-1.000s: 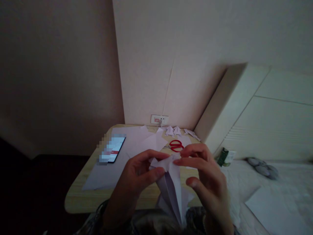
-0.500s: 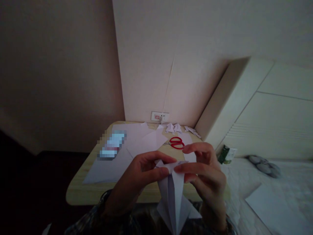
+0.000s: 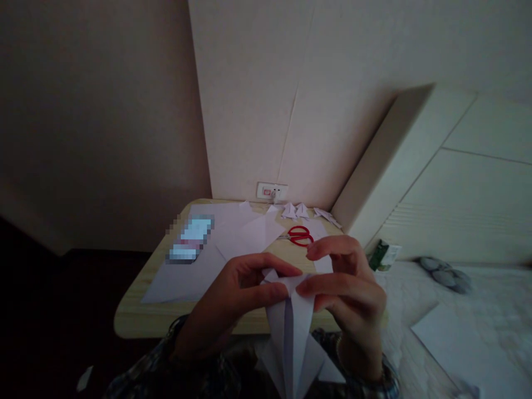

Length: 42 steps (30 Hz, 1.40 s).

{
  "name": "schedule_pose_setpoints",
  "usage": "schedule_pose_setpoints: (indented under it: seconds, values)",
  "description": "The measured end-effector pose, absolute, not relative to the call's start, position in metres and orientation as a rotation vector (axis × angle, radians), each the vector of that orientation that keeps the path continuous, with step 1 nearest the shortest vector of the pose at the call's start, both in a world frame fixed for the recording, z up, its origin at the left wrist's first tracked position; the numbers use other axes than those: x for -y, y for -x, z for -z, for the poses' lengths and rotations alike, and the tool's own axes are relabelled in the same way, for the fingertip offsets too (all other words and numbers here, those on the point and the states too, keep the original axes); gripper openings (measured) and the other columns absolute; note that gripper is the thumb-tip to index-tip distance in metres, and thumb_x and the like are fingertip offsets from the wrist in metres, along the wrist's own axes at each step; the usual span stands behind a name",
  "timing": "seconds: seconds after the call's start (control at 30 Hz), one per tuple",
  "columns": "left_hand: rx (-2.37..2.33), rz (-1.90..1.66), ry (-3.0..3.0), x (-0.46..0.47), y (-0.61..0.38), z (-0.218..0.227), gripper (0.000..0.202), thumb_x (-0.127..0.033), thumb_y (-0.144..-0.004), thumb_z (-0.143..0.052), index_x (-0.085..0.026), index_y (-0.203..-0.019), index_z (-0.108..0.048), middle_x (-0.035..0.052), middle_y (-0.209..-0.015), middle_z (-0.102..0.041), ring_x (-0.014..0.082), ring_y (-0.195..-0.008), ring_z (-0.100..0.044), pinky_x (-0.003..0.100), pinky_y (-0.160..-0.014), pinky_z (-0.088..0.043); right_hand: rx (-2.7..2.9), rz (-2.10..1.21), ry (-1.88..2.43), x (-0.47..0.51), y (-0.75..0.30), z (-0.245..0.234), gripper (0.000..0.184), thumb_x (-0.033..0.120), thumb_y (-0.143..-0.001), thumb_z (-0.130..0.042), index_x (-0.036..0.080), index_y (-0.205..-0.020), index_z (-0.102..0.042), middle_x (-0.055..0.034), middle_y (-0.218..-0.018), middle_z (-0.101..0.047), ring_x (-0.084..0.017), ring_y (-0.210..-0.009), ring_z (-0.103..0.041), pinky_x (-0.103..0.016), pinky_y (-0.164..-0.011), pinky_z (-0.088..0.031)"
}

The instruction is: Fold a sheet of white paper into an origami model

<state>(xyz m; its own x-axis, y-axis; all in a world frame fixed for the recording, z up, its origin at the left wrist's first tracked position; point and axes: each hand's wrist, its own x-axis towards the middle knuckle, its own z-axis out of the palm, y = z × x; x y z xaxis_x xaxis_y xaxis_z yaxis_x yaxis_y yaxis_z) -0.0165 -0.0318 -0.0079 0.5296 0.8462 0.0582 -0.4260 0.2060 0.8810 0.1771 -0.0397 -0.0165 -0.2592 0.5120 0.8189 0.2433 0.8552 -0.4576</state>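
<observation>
In front of the table's near edge, we see the folded white paper held in the air, its long creased flaps hanging toward the body. The left hand pinches its upper left corner, thumb on the front and forefinger along the top edge. The right hand grips the upper right narrowly, one fingertip pressing the front and the upper finger lifted clear. We judge that holding both corners keeps the top taut and the layers together, while the raised finger leaves the fold visible. Beyond the hands, large paper sheets cover the left of the tabletop; on them lies a phone, its lit screen up, presumably for easy viewing. Red-handled scissors lie farther right, handles toward the right hand. Farthest back, we note small folded paper shapes beneath the wall socket, probably set there out of the way.
</observation>
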Motion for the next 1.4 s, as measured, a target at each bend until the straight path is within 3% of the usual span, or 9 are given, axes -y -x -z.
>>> schedule_pose_setpoints:
  seconds: [0.37, 0.57, 0.83, 1.0, 1.13, 1.23, 1.4]
  values:
    - [-0.570, -0.984, -0.974, 0.036, 0.018, 0.004, 0.017, -0.033, -0.067, -0.090, -0.025, -0.081, -0.083, -0.0007, -0.083, -0.078, 0.0144, -0.077, -0.066, 0.022, -0.071, -0.051, 1.816, -0.300, 0.534, 0.037, -0.172, 0.018, 0.017, 0.032, -0.096, -0.064, 0.036, -0.106, -0.077, -0.0019, -0.108, -0.061, -0.021, -0.103, -0.059, -0.038, -0.086, -0.049]
    - [-0.610, -1.126, -1.022, 0.037, 0.017, 0.004, 0.015, -0.028, -0.071, -0.085, -0.027, -0.086, -0.081, -0.0022, -0.083, -0.069, 0.0136, -0.077, -0.062, 0.020, -0.067, -0.049, 1.841, -0.232, 0.585, 0.035, -0.173, 0.019, 0.023, 0.027, -0.099, -0.061, 0.037, -0.112, -0.075, -0.0027, -0.109, -0.062, -0.022, -0.104, -0.059, -0.040, -0.088, -0.050]
    - [-0.733, -1.267, -0.996, 0.045, 0.013, -0.002, 0.054, -0.018, -0.067, -0.086, -0.028, -0.115, -0.064, -0.0060, -0.087, -0.064, 0.0083, -0.066, -0.059, 0.016, -0.057, -0.048, 1.859, -0.226, 0.656, 0.038, -0.169, 0.018, 0.032, 0.011, -0.096, -0.059, 0.033, -0.113, -0.074, -0.0026, -0.115, -0.062, -0.021, -0.110, -0.059, -0.039, -0.093, -0.049]
    - [-0.782, -1.190, -1.202, 0.043, 0.013, 0.003, 0.059, -0.010, -0.073, -0.077, -0.026, -0.125, -0.055, -0.0046, -0.091, -0.065, 0.0109, -0.075, -0.065, 0.022, -0.073, -0.053, 1.753, -0.346, 0.754, 0.038, -0.166, 0.014, 0.015, 0.023, -0.096, -0.062, 0.028, -0.108, -0.069, -0.0048, -0.110, -0.066, -0.024, -0.109, -0.060, -0.041, -0.094, -0.047]
    - [-0.877, -1.156, -1.481, 0.040, 0.014, 0.014, 0.062, -0.013, -0.082, -0.069, -0.029, -0.138, -0.047, -0.0001, -0.101, -0.067, 0.0169, -0.092, -0.067, 0.030, -0.090, -0.051, 1.740, -0.499, 0.858, 0.036, -0.162, 0.013, 0.003, 0.026, -0.092, -0.068, 0.024, -0.093, -0.066, -0.0015, -0.086, -0.068, -0.020, -0.084, -0.063, -0.032, -0.075, -0.050]
    - [-0.978, -1.184, -1.635, 0.041, 0.015, 0.018, 0.066, -0.014, -0.084, -0.067, -0.033, -0.142, -0.043, 0.0023, -0.109, -0.066, 0.0203, -0.102, -0.066, 0.035, -0.096, -0.049, 1.703, -0.583, 0.900, 0.035, -0.160, 0.013, 0.013, 0.025, -0.089, -0.072, 0.022, -0.079, -0.064, 0.0017, -0.075, -0.065, -0.016, -0.073, -0.060, -0.029, -0.069, -0.048]
    - [-1.025, -1.257, -1.957, 0.044, 0.016, 0.018, 0.067, -0.009, -0.086, -0.059, -0.030, -0.146, -0.037, 0.0080, -0.130, -0.064, 0.0244, -0.117, -0.063, 0.040, -0.100, -0.050, 1.653, -0.732, 0.912, 0.033, -0.162, 0.013, 0.014, 0.027, -0.088, -0.073, 0.022, -0.077, -0.065, 0.0016, -0.074, -0.066, -0.016, -0.072, -0.061, -0.027, -0.068, -0.049]
